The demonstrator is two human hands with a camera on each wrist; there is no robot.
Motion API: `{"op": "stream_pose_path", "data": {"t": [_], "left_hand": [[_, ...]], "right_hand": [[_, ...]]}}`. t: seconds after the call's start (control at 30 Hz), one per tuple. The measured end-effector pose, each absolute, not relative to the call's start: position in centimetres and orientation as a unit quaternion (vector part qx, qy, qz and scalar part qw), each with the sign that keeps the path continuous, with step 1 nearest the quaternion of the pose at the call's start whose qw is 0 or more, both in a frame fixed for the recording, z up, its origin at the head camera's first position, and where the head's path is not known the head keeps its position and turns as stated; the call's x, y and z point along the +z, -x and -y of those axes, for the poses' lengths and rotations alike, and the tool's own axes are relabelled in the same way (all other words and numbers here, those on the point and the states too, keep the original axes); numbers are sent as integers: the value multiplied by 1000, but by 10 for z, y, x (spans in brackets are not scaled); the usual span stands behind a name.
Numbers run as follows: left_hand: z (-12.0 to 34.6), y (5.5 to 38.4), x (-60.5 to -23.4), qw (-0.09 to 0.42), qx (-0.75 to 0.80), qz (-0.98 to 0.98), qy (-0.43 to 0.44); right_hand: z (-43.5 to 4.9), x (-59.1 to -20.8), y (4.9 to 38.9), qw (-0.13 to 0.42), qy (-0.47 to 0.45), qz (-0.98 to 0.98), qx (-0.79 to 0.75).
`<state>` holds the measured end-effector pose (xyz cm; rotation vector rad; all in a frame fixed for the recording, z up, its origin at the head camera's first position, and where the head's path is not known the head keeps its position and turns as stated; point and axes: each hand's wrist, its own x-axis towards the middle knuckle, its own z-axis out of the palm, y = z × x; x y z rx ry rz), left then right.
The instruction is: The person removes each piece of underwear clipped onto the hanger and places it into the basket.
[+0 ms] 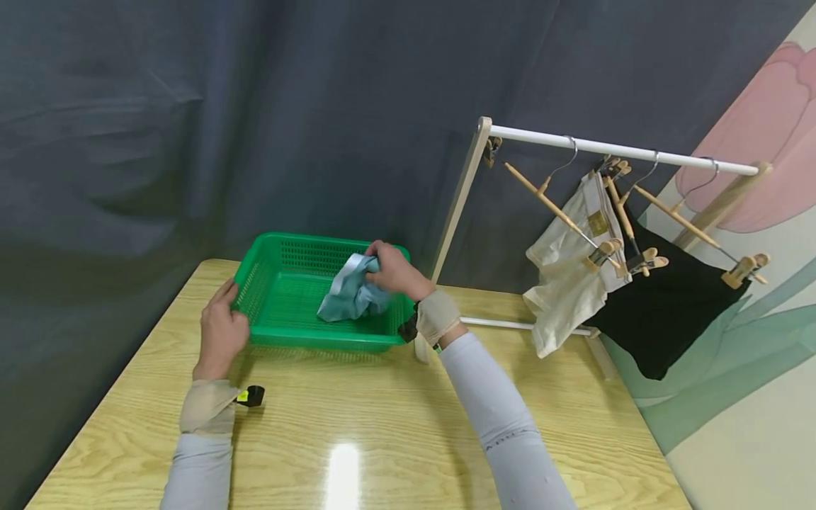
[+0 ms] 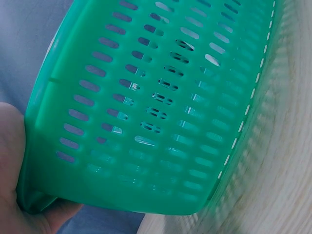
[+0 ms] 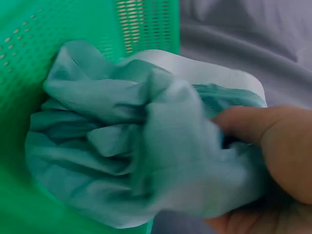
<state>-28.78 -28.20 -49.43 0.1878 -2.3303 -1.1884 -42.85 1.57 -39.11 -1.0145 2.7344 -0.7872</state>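
Note:
A green plastic basket (image 1: 319,336) with slotted walls sits at the back of the table. My left hand (image 1: 219,333) grips its left rim, the thumb on one side and fingers curled beneath in the left wrist view. Over the right half of the basket, my right hand (image 1: 397,270) pinches crumpled teal shorts (image 1: 347,294) with a white waistband (image 3: 195,70). In the right wrist view the thumb presses near that waistband, while folds of the teal cloth bunch against the basket wall (image 3: 97,24). Part of the right fingers is hidden behind the cloth.
Right of the basket stands a wooden rack with a white rail (image 1: 631,151). Hangers with wooden clips hold white shorts (image 1: 567,262) and a black garment (image 1: 656,297) there. A dark curtain (image 1: 319,127) hangs behind the wooden table (image 1: 287,439).

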Motion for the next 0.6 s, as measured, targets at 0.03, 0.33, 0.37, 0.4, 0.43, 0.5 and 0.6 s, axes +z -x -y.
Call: {"op": "stream_pose_path", "data": {"t": [0.03, 0.33, 0.37, 0.4, 0.43, 0.5, 0.6], "left_hand": [[282, 288, -494, 256, -439, 858, -69], [280, 286, -493, 257, -439, 858, -71], [279, 286, -493, 255, -439, 858, -71], [279, 286, -493, 255, -440, 858, -70], [279, 286, -493, 255, -439, 858, -70], [279, 285, -493, 255, -439, 858, -71], [279, 284, -493, 257, -437, 859, -71]], "right_hand": [[-15, -394, 430, 74, 335, -907, -245], [-22, -408, 430, 160, 345, -914, -141], [-23, -409, 430, 158, 347, -913, -147], [-24, -410, 430, 158, 350, -910, -155], [-24, -411, 430, 160, 350, -909, -161], [-25, -411, 430, 175, 354, -905, -157], [-26, -414, 428, 218, 369, -896, -114]]}}
